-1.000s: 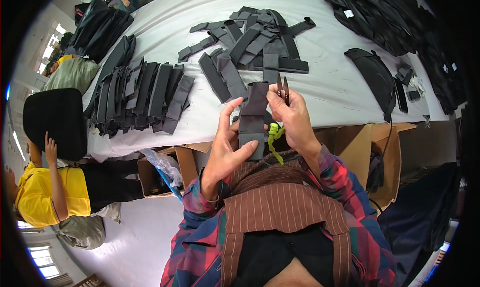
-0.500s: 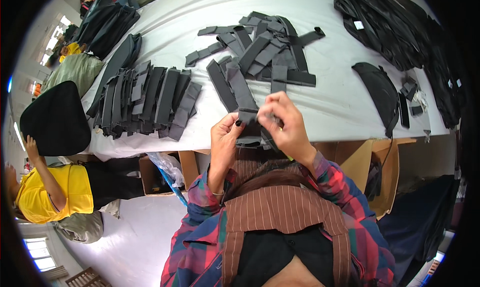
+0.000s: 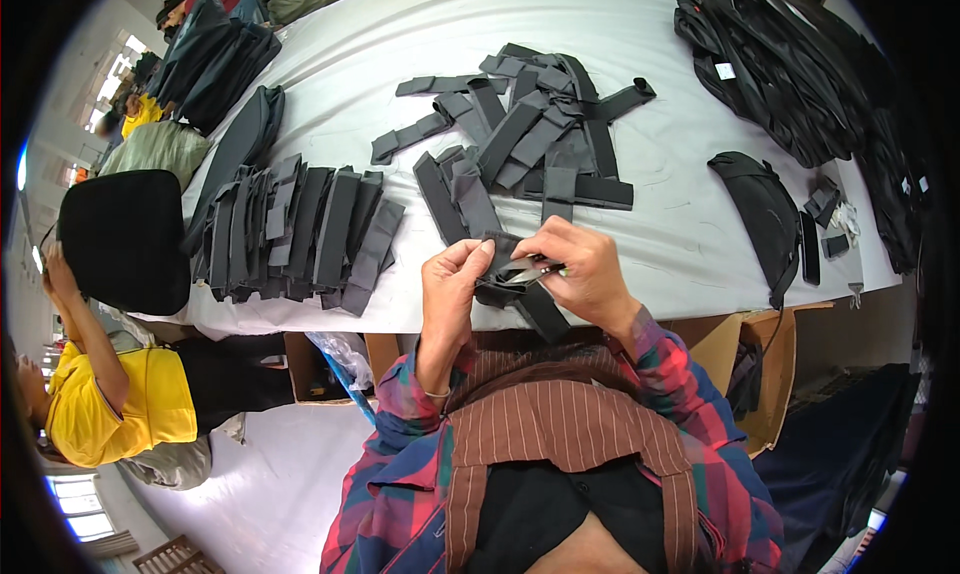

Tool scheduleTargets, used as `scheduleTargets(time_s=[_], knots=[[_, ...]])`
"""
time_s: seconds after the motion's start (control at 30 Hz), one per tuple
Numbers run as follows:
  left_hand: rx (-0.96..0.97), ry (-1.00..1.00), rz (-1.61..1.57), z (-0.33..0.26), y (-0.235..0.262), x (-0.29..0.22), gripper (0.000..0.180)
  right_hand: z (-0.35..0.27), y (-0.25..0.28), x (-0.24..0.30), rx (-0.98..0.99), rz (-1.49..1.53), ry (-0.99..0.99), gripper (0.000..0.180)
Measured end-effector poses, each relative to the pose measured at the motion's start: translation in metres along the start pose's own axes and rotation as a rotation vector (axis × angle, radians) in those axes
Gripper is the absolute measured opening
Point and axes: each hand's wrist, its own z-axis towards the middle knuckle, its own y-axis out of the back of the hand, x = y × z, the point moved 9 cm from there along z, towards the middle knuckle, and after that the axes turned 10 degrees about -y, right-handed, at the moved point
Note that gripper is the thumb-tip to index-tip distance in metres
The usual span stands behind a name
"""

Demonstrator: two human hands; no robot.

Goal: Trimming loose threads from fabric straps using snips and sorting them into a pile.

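At the table's near edge my left hand point(image 3: 450, 286) pinches a dark grey fabric strip point(image 3: 540, 312) between thumb and fingers. Its lower part hangs down toward the apron. My right hand point(image 3: 585, 279) is closed around small thread snips point(image 3: 522, 272), whose silvery blades lie against the folded strip. The grip end of the snips is hidden in the fingers. Just beyond my hands lies a loose heap of similar grey strips point(image 3: 515, 139). To the left, more strips stand side by side in a neat row point(image 3: 290, 229).
A white-covered table point(image 3: 360, 44) spreads ahead. On its right lie a black curved fabric piece point(image 3: 755, 209), a pile of black items point(image 3: 770, 74) and small scraps. Below stand cardboard boxes point(image 3: 775, 374). At left, a person in yellow point(image 3: 120, 399) holds a black panel point(image 3: 125, 239).
The snips, blurred or hidden before, now show with blades at the strip. My right hand has come down a little, and the strip's end has turned. The person at left has shifted the panel slightly.
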Motion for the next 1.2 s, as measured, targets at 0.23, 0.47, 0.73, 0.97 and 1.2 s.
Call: scheduleTargets(time_s=[0.23, 0.47, 0.73, 0.97, 1.2], knots=[[0.046, 0.053, 0.135, 0.006, -0.01, -0.003, 0.015, 0.02, 0.033, 0.008, -0.056, -0.359, 0.091, 0.023], [0.095, 0.059, 0.24, 0.008, -0.009, 0.002, 0.016, 0.019, 0.027, 0.013, -0.04, -0.466, 0.228, 0.026], [0.125, 0.093, 0.216, 0.008, -0.007, 0.003, 0.017, 0.026, 0.015, -0.019, 0.129, -0.002, -0.04, 0.021], [0.118, 0.112, 0.198, 0.008, -0.001, 0.006, 0.017, 0.026, 0.023, -0.007, 0.049, -0.221, 0.09, 0.022], [0.114, 0.129, 0.214, 0.005, 0.0, 0.006, 0.017, 0.019, 0.017, 0.011, 0.007, -0.395, 0.255, 0.017]])
